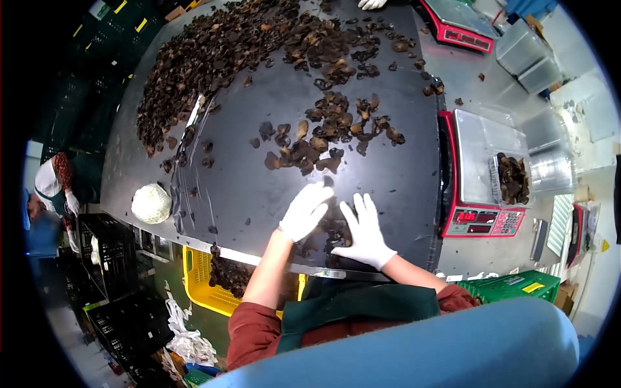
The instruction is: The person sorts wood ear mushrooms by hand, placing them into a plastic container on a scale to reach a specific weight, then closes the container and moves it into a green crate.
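Observation:
Both my hands wear white gloves and rest low over the dark table sheet (pixel 259 194). Between them, near the table's front edge, lie dark brown fungus pieces (pixel 335 231). My left hand (pixel 306 210) is beside these pieces, its fingertips near one small dark piece; whether it pinches anything is hidden. My right hand (pixel 365 234) has its fingers spread, with the thumb by the pieces. Just beyond the hands is a loose group of brown fungus pieces (pixel 318 143). A larger fungus heap (pixel 213 55) covers the back left of the table.
On the right stands a red scale (pixel 482 155) with a filled clear tray (pixel 513 179); another scale (pixel 460 22) is behind. Clear containers (pixel 527 57) stand farther right. A white netted ball (pixel 151 204) is at left. A yellow crate (pixel 213 294) sits below the edge. Two other people are partly visible.

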A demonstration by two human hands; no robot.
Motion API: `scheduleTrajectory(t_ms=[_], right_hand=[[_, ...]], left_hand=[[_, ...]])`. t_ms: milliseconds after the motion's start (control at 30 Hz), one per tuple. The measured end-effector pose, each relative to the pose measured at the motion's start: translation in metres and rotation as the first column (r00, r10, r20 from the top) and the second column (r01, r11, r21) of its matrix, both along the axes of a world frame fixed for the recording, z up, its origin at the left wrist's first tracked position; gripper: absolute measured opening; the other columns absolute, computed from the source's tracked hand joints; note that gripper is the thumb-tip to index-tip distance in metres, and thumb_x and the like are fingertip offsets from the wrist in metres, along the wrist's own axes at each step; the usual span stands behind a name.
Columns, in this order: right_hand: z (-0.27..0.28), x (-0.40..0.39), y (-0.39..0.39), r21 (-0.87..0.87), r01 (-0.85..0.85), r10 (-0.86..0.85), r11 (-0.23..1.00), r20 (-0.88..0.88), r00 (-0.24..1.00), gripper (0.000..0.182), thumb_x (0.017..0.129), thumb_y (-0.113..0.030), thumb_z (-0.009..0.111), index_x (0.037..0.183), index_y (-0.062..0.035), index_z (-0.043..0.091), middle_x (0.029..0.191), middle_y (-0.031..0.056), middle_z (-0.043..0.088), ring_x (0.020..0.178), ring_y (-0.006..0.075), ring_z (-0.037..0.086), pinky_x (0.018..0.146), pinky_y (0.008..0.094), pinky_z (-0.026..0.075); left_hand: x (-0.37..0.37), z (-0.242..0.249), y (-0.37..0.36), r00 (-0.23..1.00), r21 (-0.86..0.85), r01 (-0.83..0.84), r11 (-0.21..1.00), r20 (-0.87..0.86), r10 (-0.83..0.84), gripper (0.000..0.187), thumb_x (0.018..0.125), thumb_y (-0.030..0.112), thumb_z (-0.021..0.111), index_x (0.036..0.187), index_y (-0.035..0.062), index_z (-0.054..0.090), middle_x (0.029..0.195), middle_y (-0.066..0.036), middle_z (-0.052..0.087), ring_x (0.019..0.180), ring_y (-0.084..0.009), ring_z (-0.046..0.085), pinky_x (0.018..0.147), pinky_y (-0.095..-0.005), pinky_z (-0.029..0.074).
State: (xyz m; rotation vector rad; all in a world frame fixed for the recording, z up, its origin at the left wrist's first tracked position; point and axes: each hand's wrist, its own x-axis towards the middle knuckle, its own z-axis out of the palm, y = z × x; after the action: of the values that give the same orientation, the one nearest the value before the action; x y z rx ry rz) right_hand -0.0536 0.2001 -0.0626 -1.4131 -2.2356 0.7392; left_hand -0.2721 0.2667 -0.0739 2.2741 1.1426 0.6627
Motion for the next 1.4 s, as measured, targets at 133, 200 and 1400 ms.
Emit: scheduleTrajectory(t_ms=[133, 200, 1400], right_hand=[[-0.003, -0.069, 0.003, 0.171, 0.041, 0.003, 0.984, -0.253, 0.968, 0.076, 0.069, -0.025, 0.07, 0.135, -0.0016, 0.04, 0.131, 0.0275, 0.041, 0.124, 0.047, 0.036, 0.109, 0.0552, 0.023], [0.009, -0.108, 0.004, 0.041, -0.059, 0.07, 0.997, -0.379, 0.923, 0.067, 0.068, -0.021, 0.069, 0.127, -0.0004, 0.044, 0.124, 0.0262, 0.046, 0.118, 0.045, 0.041, 0.106, 0.0532, 0.027], [-0.032, 0.044, 0.166, 0.284, 0.608, -0.474, 0.742, -0.419, 0.775, 0.03, 0.076, 0.005, 0.055, 0.104, -0.004, 0.062, 0.108, 0.0132, 0.06, 0.102, 0.0284, 0.058, 0.092, 0.0372, 0.045]], left_hand=[[-0.034, 0.011, -0.031, 0.919, -0.53, -0.039, 0.847, 0.313, 0.238, 0.03, 0.093, 0.016, 0.056, 0.12, 0.0025, 0.06, 0.121, -0.013, 0.06, 0.109, -0.024, 0.059, 0.094, -0.035, 0.047], [-0.067, 0.021, -0.046, 0.924, -0.521, -0.106, 0.847, 0.263, 0.278, 0.026, 0.093, 0.017, 0.054, 0.111, 0.0007, 0.063, 0.11, -0.015, 0.065, 0.102, -0.0267, 0.062, 0.091, -0.0355, 0.049], [-0.263, -0.005, 0.233, 0.524, 0.146, -0.851, 0.505, 0.159, 0.837, 0.05, 0.092, 0.017, 0.054, 0.136, -0.0037, 0.041, 0.138, -0.022, 0.043, 0.129, -0.0333, 0.04, 0.11, -0.041, 0.03]])
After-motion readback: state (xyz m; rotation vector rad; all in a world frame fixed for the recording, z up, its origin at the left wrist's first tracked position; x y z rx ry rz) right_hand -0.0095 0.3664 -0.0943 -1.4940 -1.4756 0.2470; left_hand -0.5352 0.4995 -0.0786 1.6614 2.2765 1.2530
